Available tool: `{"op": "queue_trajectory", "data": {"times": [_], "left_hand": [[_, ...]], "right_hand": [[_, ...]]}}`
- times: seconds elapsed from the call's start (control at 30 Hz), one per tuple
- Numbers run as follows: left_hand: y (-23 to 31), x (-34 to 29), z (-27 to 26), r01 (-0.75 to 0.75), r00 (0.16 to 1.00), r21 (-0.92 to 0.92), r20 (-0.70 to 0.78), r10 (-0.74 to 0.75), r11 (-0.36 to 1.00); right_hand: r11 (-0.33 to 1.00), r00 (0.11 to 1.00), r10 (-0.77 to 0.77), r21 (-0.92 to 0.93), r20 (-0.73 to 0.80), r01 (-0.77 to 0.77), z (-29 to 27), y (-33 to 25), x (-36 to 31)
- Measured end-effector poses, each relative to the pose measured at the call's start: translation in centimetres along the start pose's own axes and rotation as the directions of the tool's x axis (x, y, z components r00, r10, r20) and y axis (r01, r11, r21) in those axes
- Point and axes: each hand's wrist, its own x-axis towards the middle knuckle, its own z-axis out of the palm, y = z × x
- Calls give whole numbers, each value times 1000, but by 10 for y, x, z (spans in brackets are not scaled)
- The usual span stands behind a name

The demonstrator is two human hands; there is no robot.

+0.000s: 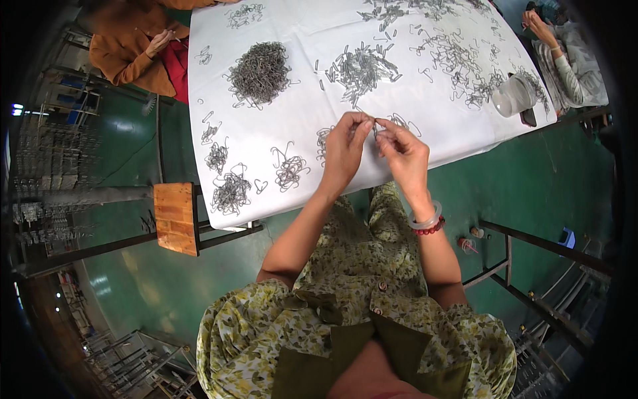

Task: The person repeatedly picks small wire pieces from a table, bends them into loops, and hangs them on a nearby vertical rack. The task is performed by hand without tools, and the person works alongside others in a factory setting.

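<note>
Over the near edge of the white-covered table (pixel 299 120), my left hand (pixel 348 149) and my right hand (pixel 405 158) meet at the fingertips. Both are closed in a pinch on a small dark metal piece (pixel 375 128); fingers hide most of it, so its exact shape cannot be made out. Bent wire hooks (pixel 402 123) lie just beyond my right hand, and more wire pieces (pixel 323 143) show beside my left. Farther off are a heap of narrow metal clips (pixel 362 72) and, to its left, a dense mound of wire hooks (pixel 260 72).
Small hook piles (pixel 231 193) dot the table's left front. Hooks lie scattered (pixel 458 63) at right, near a translucent plastic tub (pixel 515 96). A co-worker in a brown sleeve (pixel 133 63) sits far left, another (pixel 565 70) far right. A wooden stool (pixel 176 218) stands at left.
</note>
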Motion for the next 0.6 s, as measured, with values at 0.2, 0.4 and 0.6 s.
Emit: {"op": "queue_trajectory", "data": {"times": [0.2,0.4,0.6], "left_hand": [[6,-28,-14,21,996,-178,-82,-36,984],[10,-39,-23,31,992,-89,-117,-42,996],[19,-33,-31,47,997,-162,-51,-56,986]], "right_hand": [[986,995,77,-154,59,-67,-15,3,23],[588,852,-284,-622,439,516,28,88,81],[623,888,-165,-653,429,431,22,45,83]]}}
